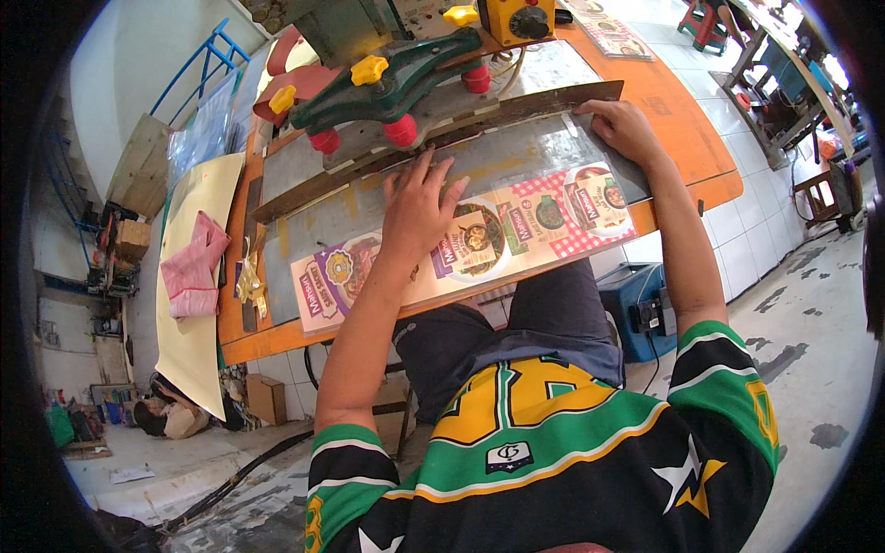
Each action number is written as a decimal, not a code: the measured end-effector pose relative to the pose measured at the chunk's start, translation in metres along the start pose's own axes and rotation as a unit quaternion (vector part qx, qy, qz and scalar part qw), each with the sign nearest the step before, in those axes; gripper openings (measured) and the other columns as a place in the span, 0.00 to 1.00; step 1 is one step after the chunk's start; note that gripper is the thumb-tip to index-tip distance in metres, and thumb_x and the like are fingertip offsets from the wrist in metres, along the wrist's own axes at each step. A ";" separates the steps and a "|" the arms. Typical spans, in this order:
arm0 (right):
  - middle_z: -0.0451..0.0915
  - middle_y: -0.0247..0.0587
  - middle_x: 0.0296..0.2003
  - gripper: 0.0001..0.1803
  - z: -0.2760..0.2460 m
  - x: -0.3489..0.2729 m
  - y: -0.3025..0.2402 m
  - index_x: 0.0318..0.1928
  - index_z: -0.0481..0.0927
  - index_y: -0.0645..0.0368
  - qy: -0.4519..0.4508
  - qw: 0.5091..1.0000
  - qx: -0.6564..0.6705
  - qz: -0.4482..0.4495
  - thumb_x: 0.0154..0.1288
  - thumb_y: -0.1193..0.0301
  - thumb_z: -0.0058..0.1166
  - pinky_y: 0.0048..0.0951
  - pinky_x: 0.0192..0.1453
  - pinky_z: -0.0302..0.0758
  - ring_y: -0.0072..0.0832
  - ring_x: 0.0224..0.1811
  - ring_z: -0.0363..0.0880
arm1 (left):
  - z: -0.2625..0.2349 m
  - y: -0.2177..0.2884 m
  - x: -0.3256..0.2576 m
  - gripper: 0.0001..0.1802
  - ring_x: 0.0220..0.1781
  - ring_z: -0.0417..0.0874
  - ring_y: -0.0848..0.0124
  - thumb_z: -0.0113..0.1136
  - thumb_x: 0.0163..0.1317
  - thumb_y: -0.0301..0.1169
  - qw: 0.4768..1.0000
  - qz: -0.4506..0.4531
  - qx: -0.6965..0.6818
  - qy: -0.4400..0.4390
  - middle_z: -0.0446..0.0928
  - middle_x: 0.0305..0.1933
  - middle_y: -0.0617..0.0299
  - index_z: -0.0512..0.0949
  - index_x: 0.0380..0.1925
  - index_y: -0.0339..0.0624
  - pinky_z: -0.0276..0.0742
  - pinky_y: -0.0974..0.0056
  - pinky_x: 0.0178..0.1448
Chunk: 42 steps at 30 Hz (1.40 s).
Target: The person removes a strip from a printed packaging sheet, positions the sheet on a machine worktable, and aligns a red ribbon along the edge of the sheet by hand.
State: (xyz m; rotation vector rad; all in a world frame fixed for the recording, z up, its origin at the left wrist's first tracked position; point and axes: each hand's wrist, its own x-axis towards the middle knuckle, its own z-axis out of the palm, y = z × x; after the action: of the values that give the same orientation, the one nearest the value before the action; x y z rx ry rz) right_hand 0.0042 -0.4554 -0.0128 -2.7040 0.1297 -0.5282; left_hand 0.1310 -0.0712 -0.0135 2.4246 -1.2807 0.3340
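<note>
A long printed sheet [553,221] with food pictures lies along the near edge of a metal plate [516,152] on the orange table. My left hand [419,198] rests flat on the sheet's middle, fingers spread and pointing toward the machine. My right hand [622,124] presses down at the far right, fingers on the dark wooden guide bar [553,97] by the sheet's upper corner. Neither hand grips anything. Just beyond my left fingertips sits a green machine arm [396,83] with red and yellow knobs.
A pink cloth [192,267] lies on a yellow board [189,332] at the table's left. A yellow control box [516,18] tops the machine. A blue box [636,309] stands on the tiled floor under the table's right side. Benches and stools stand far right.
</note>
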 end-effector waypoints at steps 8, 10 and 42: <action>0.88 0.52 0.40 0.17 0.000 0.001 -0.006 0.54 0.86 0.48 -0.010 1.000 -0.015 0.022 0.68 0.72 0.52 0.52 0.51 0.80 0.52 0.44 0.86 | 0.003 -0.004 -0.002 0.29 0.77 0.72 0.49 0.54 0.77 0.51 1.000 -0.010 -0.006 -0.009 0.72 0.77 0.49 0.77 0.69 0.48 0.55 0.43 0.81; 0.88 0.53 0.39 0.17 0.000 0.002 -0.005 0.54 0.86 0.47 -0.017 0.999 -0.010 0.031 0.68 0.72 0.52 0.52 0.51 0.80 0.52 0.44 0.86 | 0.002 -0.002 -0.001 0.29 0.76 0.72 0.49 0.54 0.77 0.51 1.000 -0.010 0.000 -0.011 0.71 0.77 0.50 0.76 0.70 0.48 0.55 0.43 0.80; 0.87 0.51 0.36 0.15 0.000 0.003 -0.003 0.52 0.86 0.42 -0.018 0.999 -0.010 0.026 0.69 0.70 0.53 0.50 0.50 0.80 0.50 0.42 0.87 | -0.002 0.002 0.001 0.29 0.74 0.74 0.49 0.56 0.76 0.51 1.000 -0.010 0.002 0.008 0.74 0.74 0.50 0.78 0.68 0.45 0.58 0.43 0.78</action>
State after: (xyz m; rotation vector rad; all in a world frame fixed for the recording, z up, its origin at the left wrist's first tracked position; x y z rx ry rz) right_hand 0.0067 -0.4535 -0.0106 -2.7192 0.1959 -0.4639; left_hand 0.1302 -0.0721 -0.0103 2.4321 -1.2492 0.3498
